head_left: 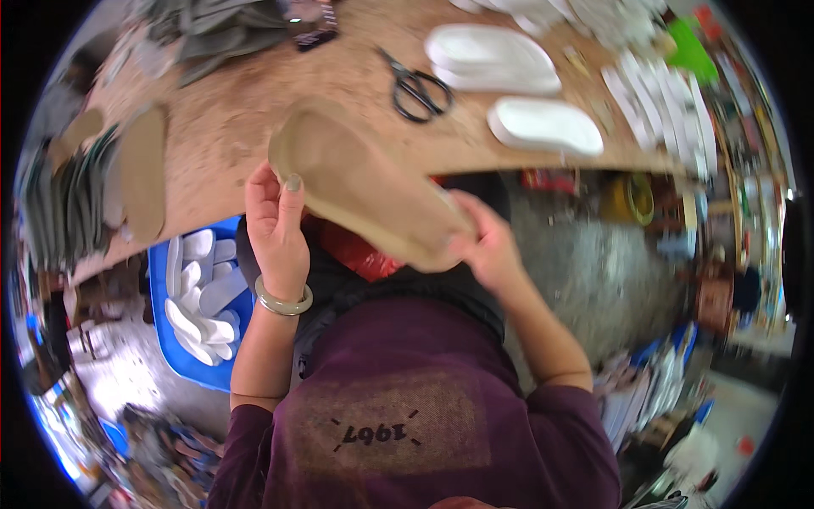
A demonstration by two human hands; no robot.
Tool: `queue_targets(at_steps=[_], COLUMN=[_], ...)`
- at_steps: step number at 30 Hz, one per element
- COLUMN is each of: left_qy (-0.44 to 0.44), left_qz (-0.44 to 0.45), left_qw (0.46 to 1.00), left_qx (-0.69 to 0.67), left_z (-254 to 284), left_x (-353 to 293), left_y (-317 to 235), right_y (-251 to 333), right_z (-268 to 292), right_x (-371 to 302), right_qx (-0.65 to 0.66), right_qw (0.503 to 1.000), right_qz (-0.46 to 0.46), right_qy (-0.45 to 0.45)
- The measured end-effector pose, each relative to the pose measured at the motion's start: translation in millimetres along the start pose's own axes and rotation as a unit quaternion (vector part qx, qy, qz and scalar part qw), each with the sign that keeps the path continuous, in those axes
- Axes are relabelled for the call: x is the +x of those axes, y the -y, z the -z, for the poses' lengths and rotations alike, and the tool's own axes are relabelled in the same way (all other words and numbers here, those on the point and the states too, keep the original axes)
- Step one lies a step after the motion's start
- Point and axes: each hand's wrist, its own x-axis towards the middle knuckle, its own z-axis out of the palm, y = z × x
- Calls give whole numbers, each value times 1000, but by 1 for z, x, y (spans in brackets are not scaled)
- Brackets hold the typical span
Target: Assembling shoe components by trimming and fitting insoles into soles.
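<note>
A tan, contoured shoe footbed [360, 178] with a raised rim is held up at the near edge of the workbench, slanting from upper left to lower right. My left hand [278, 212] grips the rim of its wider end, thumb on top, fingers partly hidden underneath. At the narrower heel end, my right hand [485, 242] pinches the rim between thumb and fingers. Beyond the footbed lies a pair of black-handled scissors [415, 92] on the wooden bench [229, 110]. A bracelet [284, 299] circles my left wrist.
White soles [547, 127] lie on the bench at right, with white strips [661, 110] beyond. Grey-green pieces [68, 204] are stacked at left beside a tan insole [142, 174]. A blue basin [182, 352] of white soles stands below the bench. A yellow bucket [632, 199] is at right.
</note>
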Motion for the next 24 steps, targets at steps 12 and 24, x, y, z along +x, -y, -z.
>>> queue_targets(at_steps=[12, 24], left_qy=[454, 443], left_qz=[182, 235], left_qw=[779, 759], left_qx=[393, 415], left_z=[-17, -67], left_x=[-16, 4], left_y=[190, 317], right_y=[9, -67], right_z=[206, 129], right_x=[-110, -47], right_qx=[-98, 17], right_qw=[949, 955], right_qz=[-204, -209], right_qy=[-218, -211])
